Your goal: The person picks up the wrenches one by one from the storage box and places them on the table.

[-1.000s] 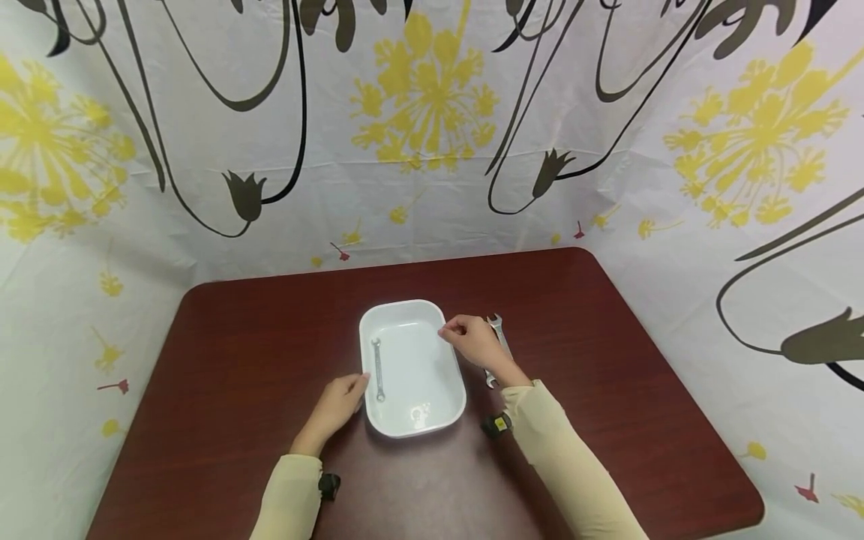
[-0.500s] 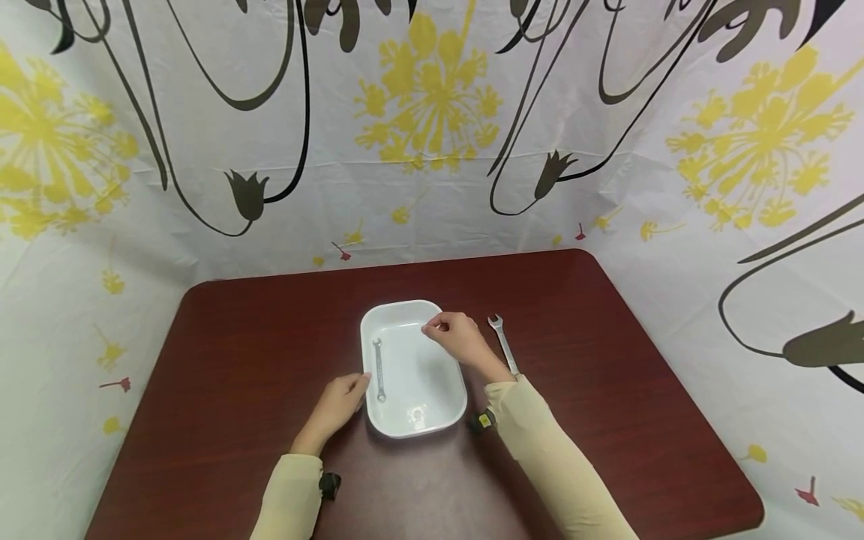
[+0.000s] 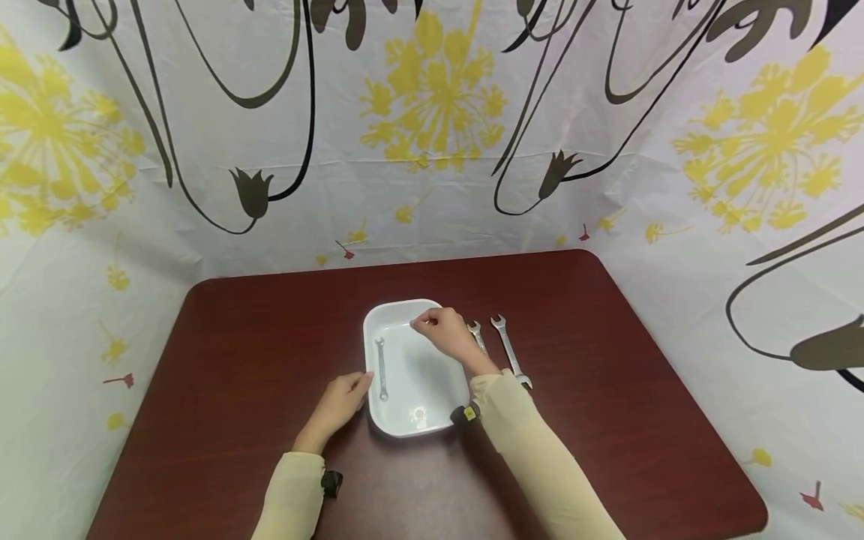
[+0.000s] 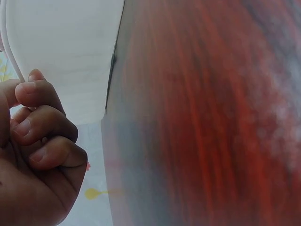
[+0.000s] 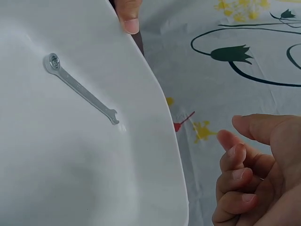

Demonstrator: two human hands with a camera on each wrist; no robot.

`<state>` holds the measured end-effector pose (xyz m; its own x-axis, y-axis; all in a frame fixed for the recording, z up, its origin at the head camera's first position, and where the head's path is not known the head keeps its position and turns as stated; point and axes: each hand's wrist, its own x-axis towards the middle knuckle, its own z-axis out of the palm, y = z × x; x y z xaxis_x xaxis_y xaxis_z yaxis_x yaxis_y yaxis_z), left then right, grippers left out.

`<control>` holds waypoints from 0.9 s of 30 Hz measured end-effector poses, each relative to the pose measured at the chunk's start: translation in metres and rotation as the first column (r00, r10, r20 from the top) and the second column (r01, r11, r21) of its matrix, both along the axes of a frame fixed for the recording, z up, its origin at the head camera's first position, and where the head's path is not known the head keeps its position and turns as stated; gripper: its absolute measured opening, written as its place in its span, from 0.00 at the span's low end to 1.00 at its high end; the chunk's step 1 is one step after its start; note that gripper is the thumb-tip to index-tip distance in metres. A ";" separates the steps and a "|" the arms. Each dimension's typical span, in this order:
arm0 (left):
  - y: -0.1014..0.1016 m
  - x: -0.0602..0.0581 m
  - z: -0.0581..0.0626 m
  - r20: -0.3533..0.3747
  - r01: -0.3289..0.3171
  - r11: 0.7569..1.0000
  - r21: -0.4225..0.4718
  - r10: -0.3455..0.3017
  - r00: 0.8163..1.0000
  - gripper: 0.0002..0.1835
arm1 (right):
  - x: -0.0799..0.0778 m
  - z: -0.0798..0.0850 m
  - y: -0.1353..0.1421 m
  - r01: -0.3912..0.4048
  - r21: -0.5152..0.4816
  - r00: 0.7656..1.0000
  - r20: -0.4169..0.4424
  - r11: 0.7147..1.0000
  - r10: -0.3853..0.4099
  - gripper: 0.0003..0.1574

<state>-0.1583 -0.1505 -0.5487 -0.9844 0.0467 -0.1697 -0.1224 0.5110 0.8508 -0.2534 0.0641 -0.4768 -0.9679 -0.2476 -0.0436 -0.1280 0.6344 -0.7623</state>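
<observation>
Gripping the left rim of the white tray [image 3: 421, 382], the left hand [image 3: 343, 397] has its fingers curled. The right hand [image 3: 445, 332] hovers at the tray's far right part, fingers loosely bent around nothing, and its forearm crosses the right rim. Inside the tray, along its left wall, lies a small wrench [image 3: 382, 369] of shiny metal, ringed at one end and forked at the other. Right of the tray, a second wrench [image 3: 478, 337] is partly covered by the right arm, its near end hard to make out; a third wrench [image 3: 511, 351] slants farther out. Smooth, glossy and round-cornered, the tray stands on a red-brown, wood-grained table [image 3: 270, 337]; beyond it hangs creased white cloth [image 3: 223, 135] printed with yellow blossoms.
</observation>
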 end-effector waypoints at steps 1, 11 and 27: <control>0.000 0.000 0.000 0.002 -0.001 1.000 0.000 0.001 1.000 0.22 | -0.001 -0.001 -0.001 0.000 -0.008 1.000 0.006 1.000 0.000 0.13; -0.001 0.000 0.000 0.007 -0.001 1.000 -0.011 0.001 1.000 0.22 | -0.008 -0.008 -0.011 0.003 -0.005 1.000 0.019 1.000 -0.003 0.15; 0.000 0.002 -0.001 0.017 -0.006 1.000 -0.008 0.007 1.000 0.23 | -0.010 -0.022 -0.024 0.028 -0.059 0.978 0.209 0.998 -0.016 0.21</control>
<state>-0.1566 -0.1503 -0.5502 -0.9817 0.0389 -0.1864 -0.1399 0.5168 0.8446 -0.2630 0.0401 -0.4986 -0.9444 -0.2347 -0.2301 0.0511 0.5867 -0.8082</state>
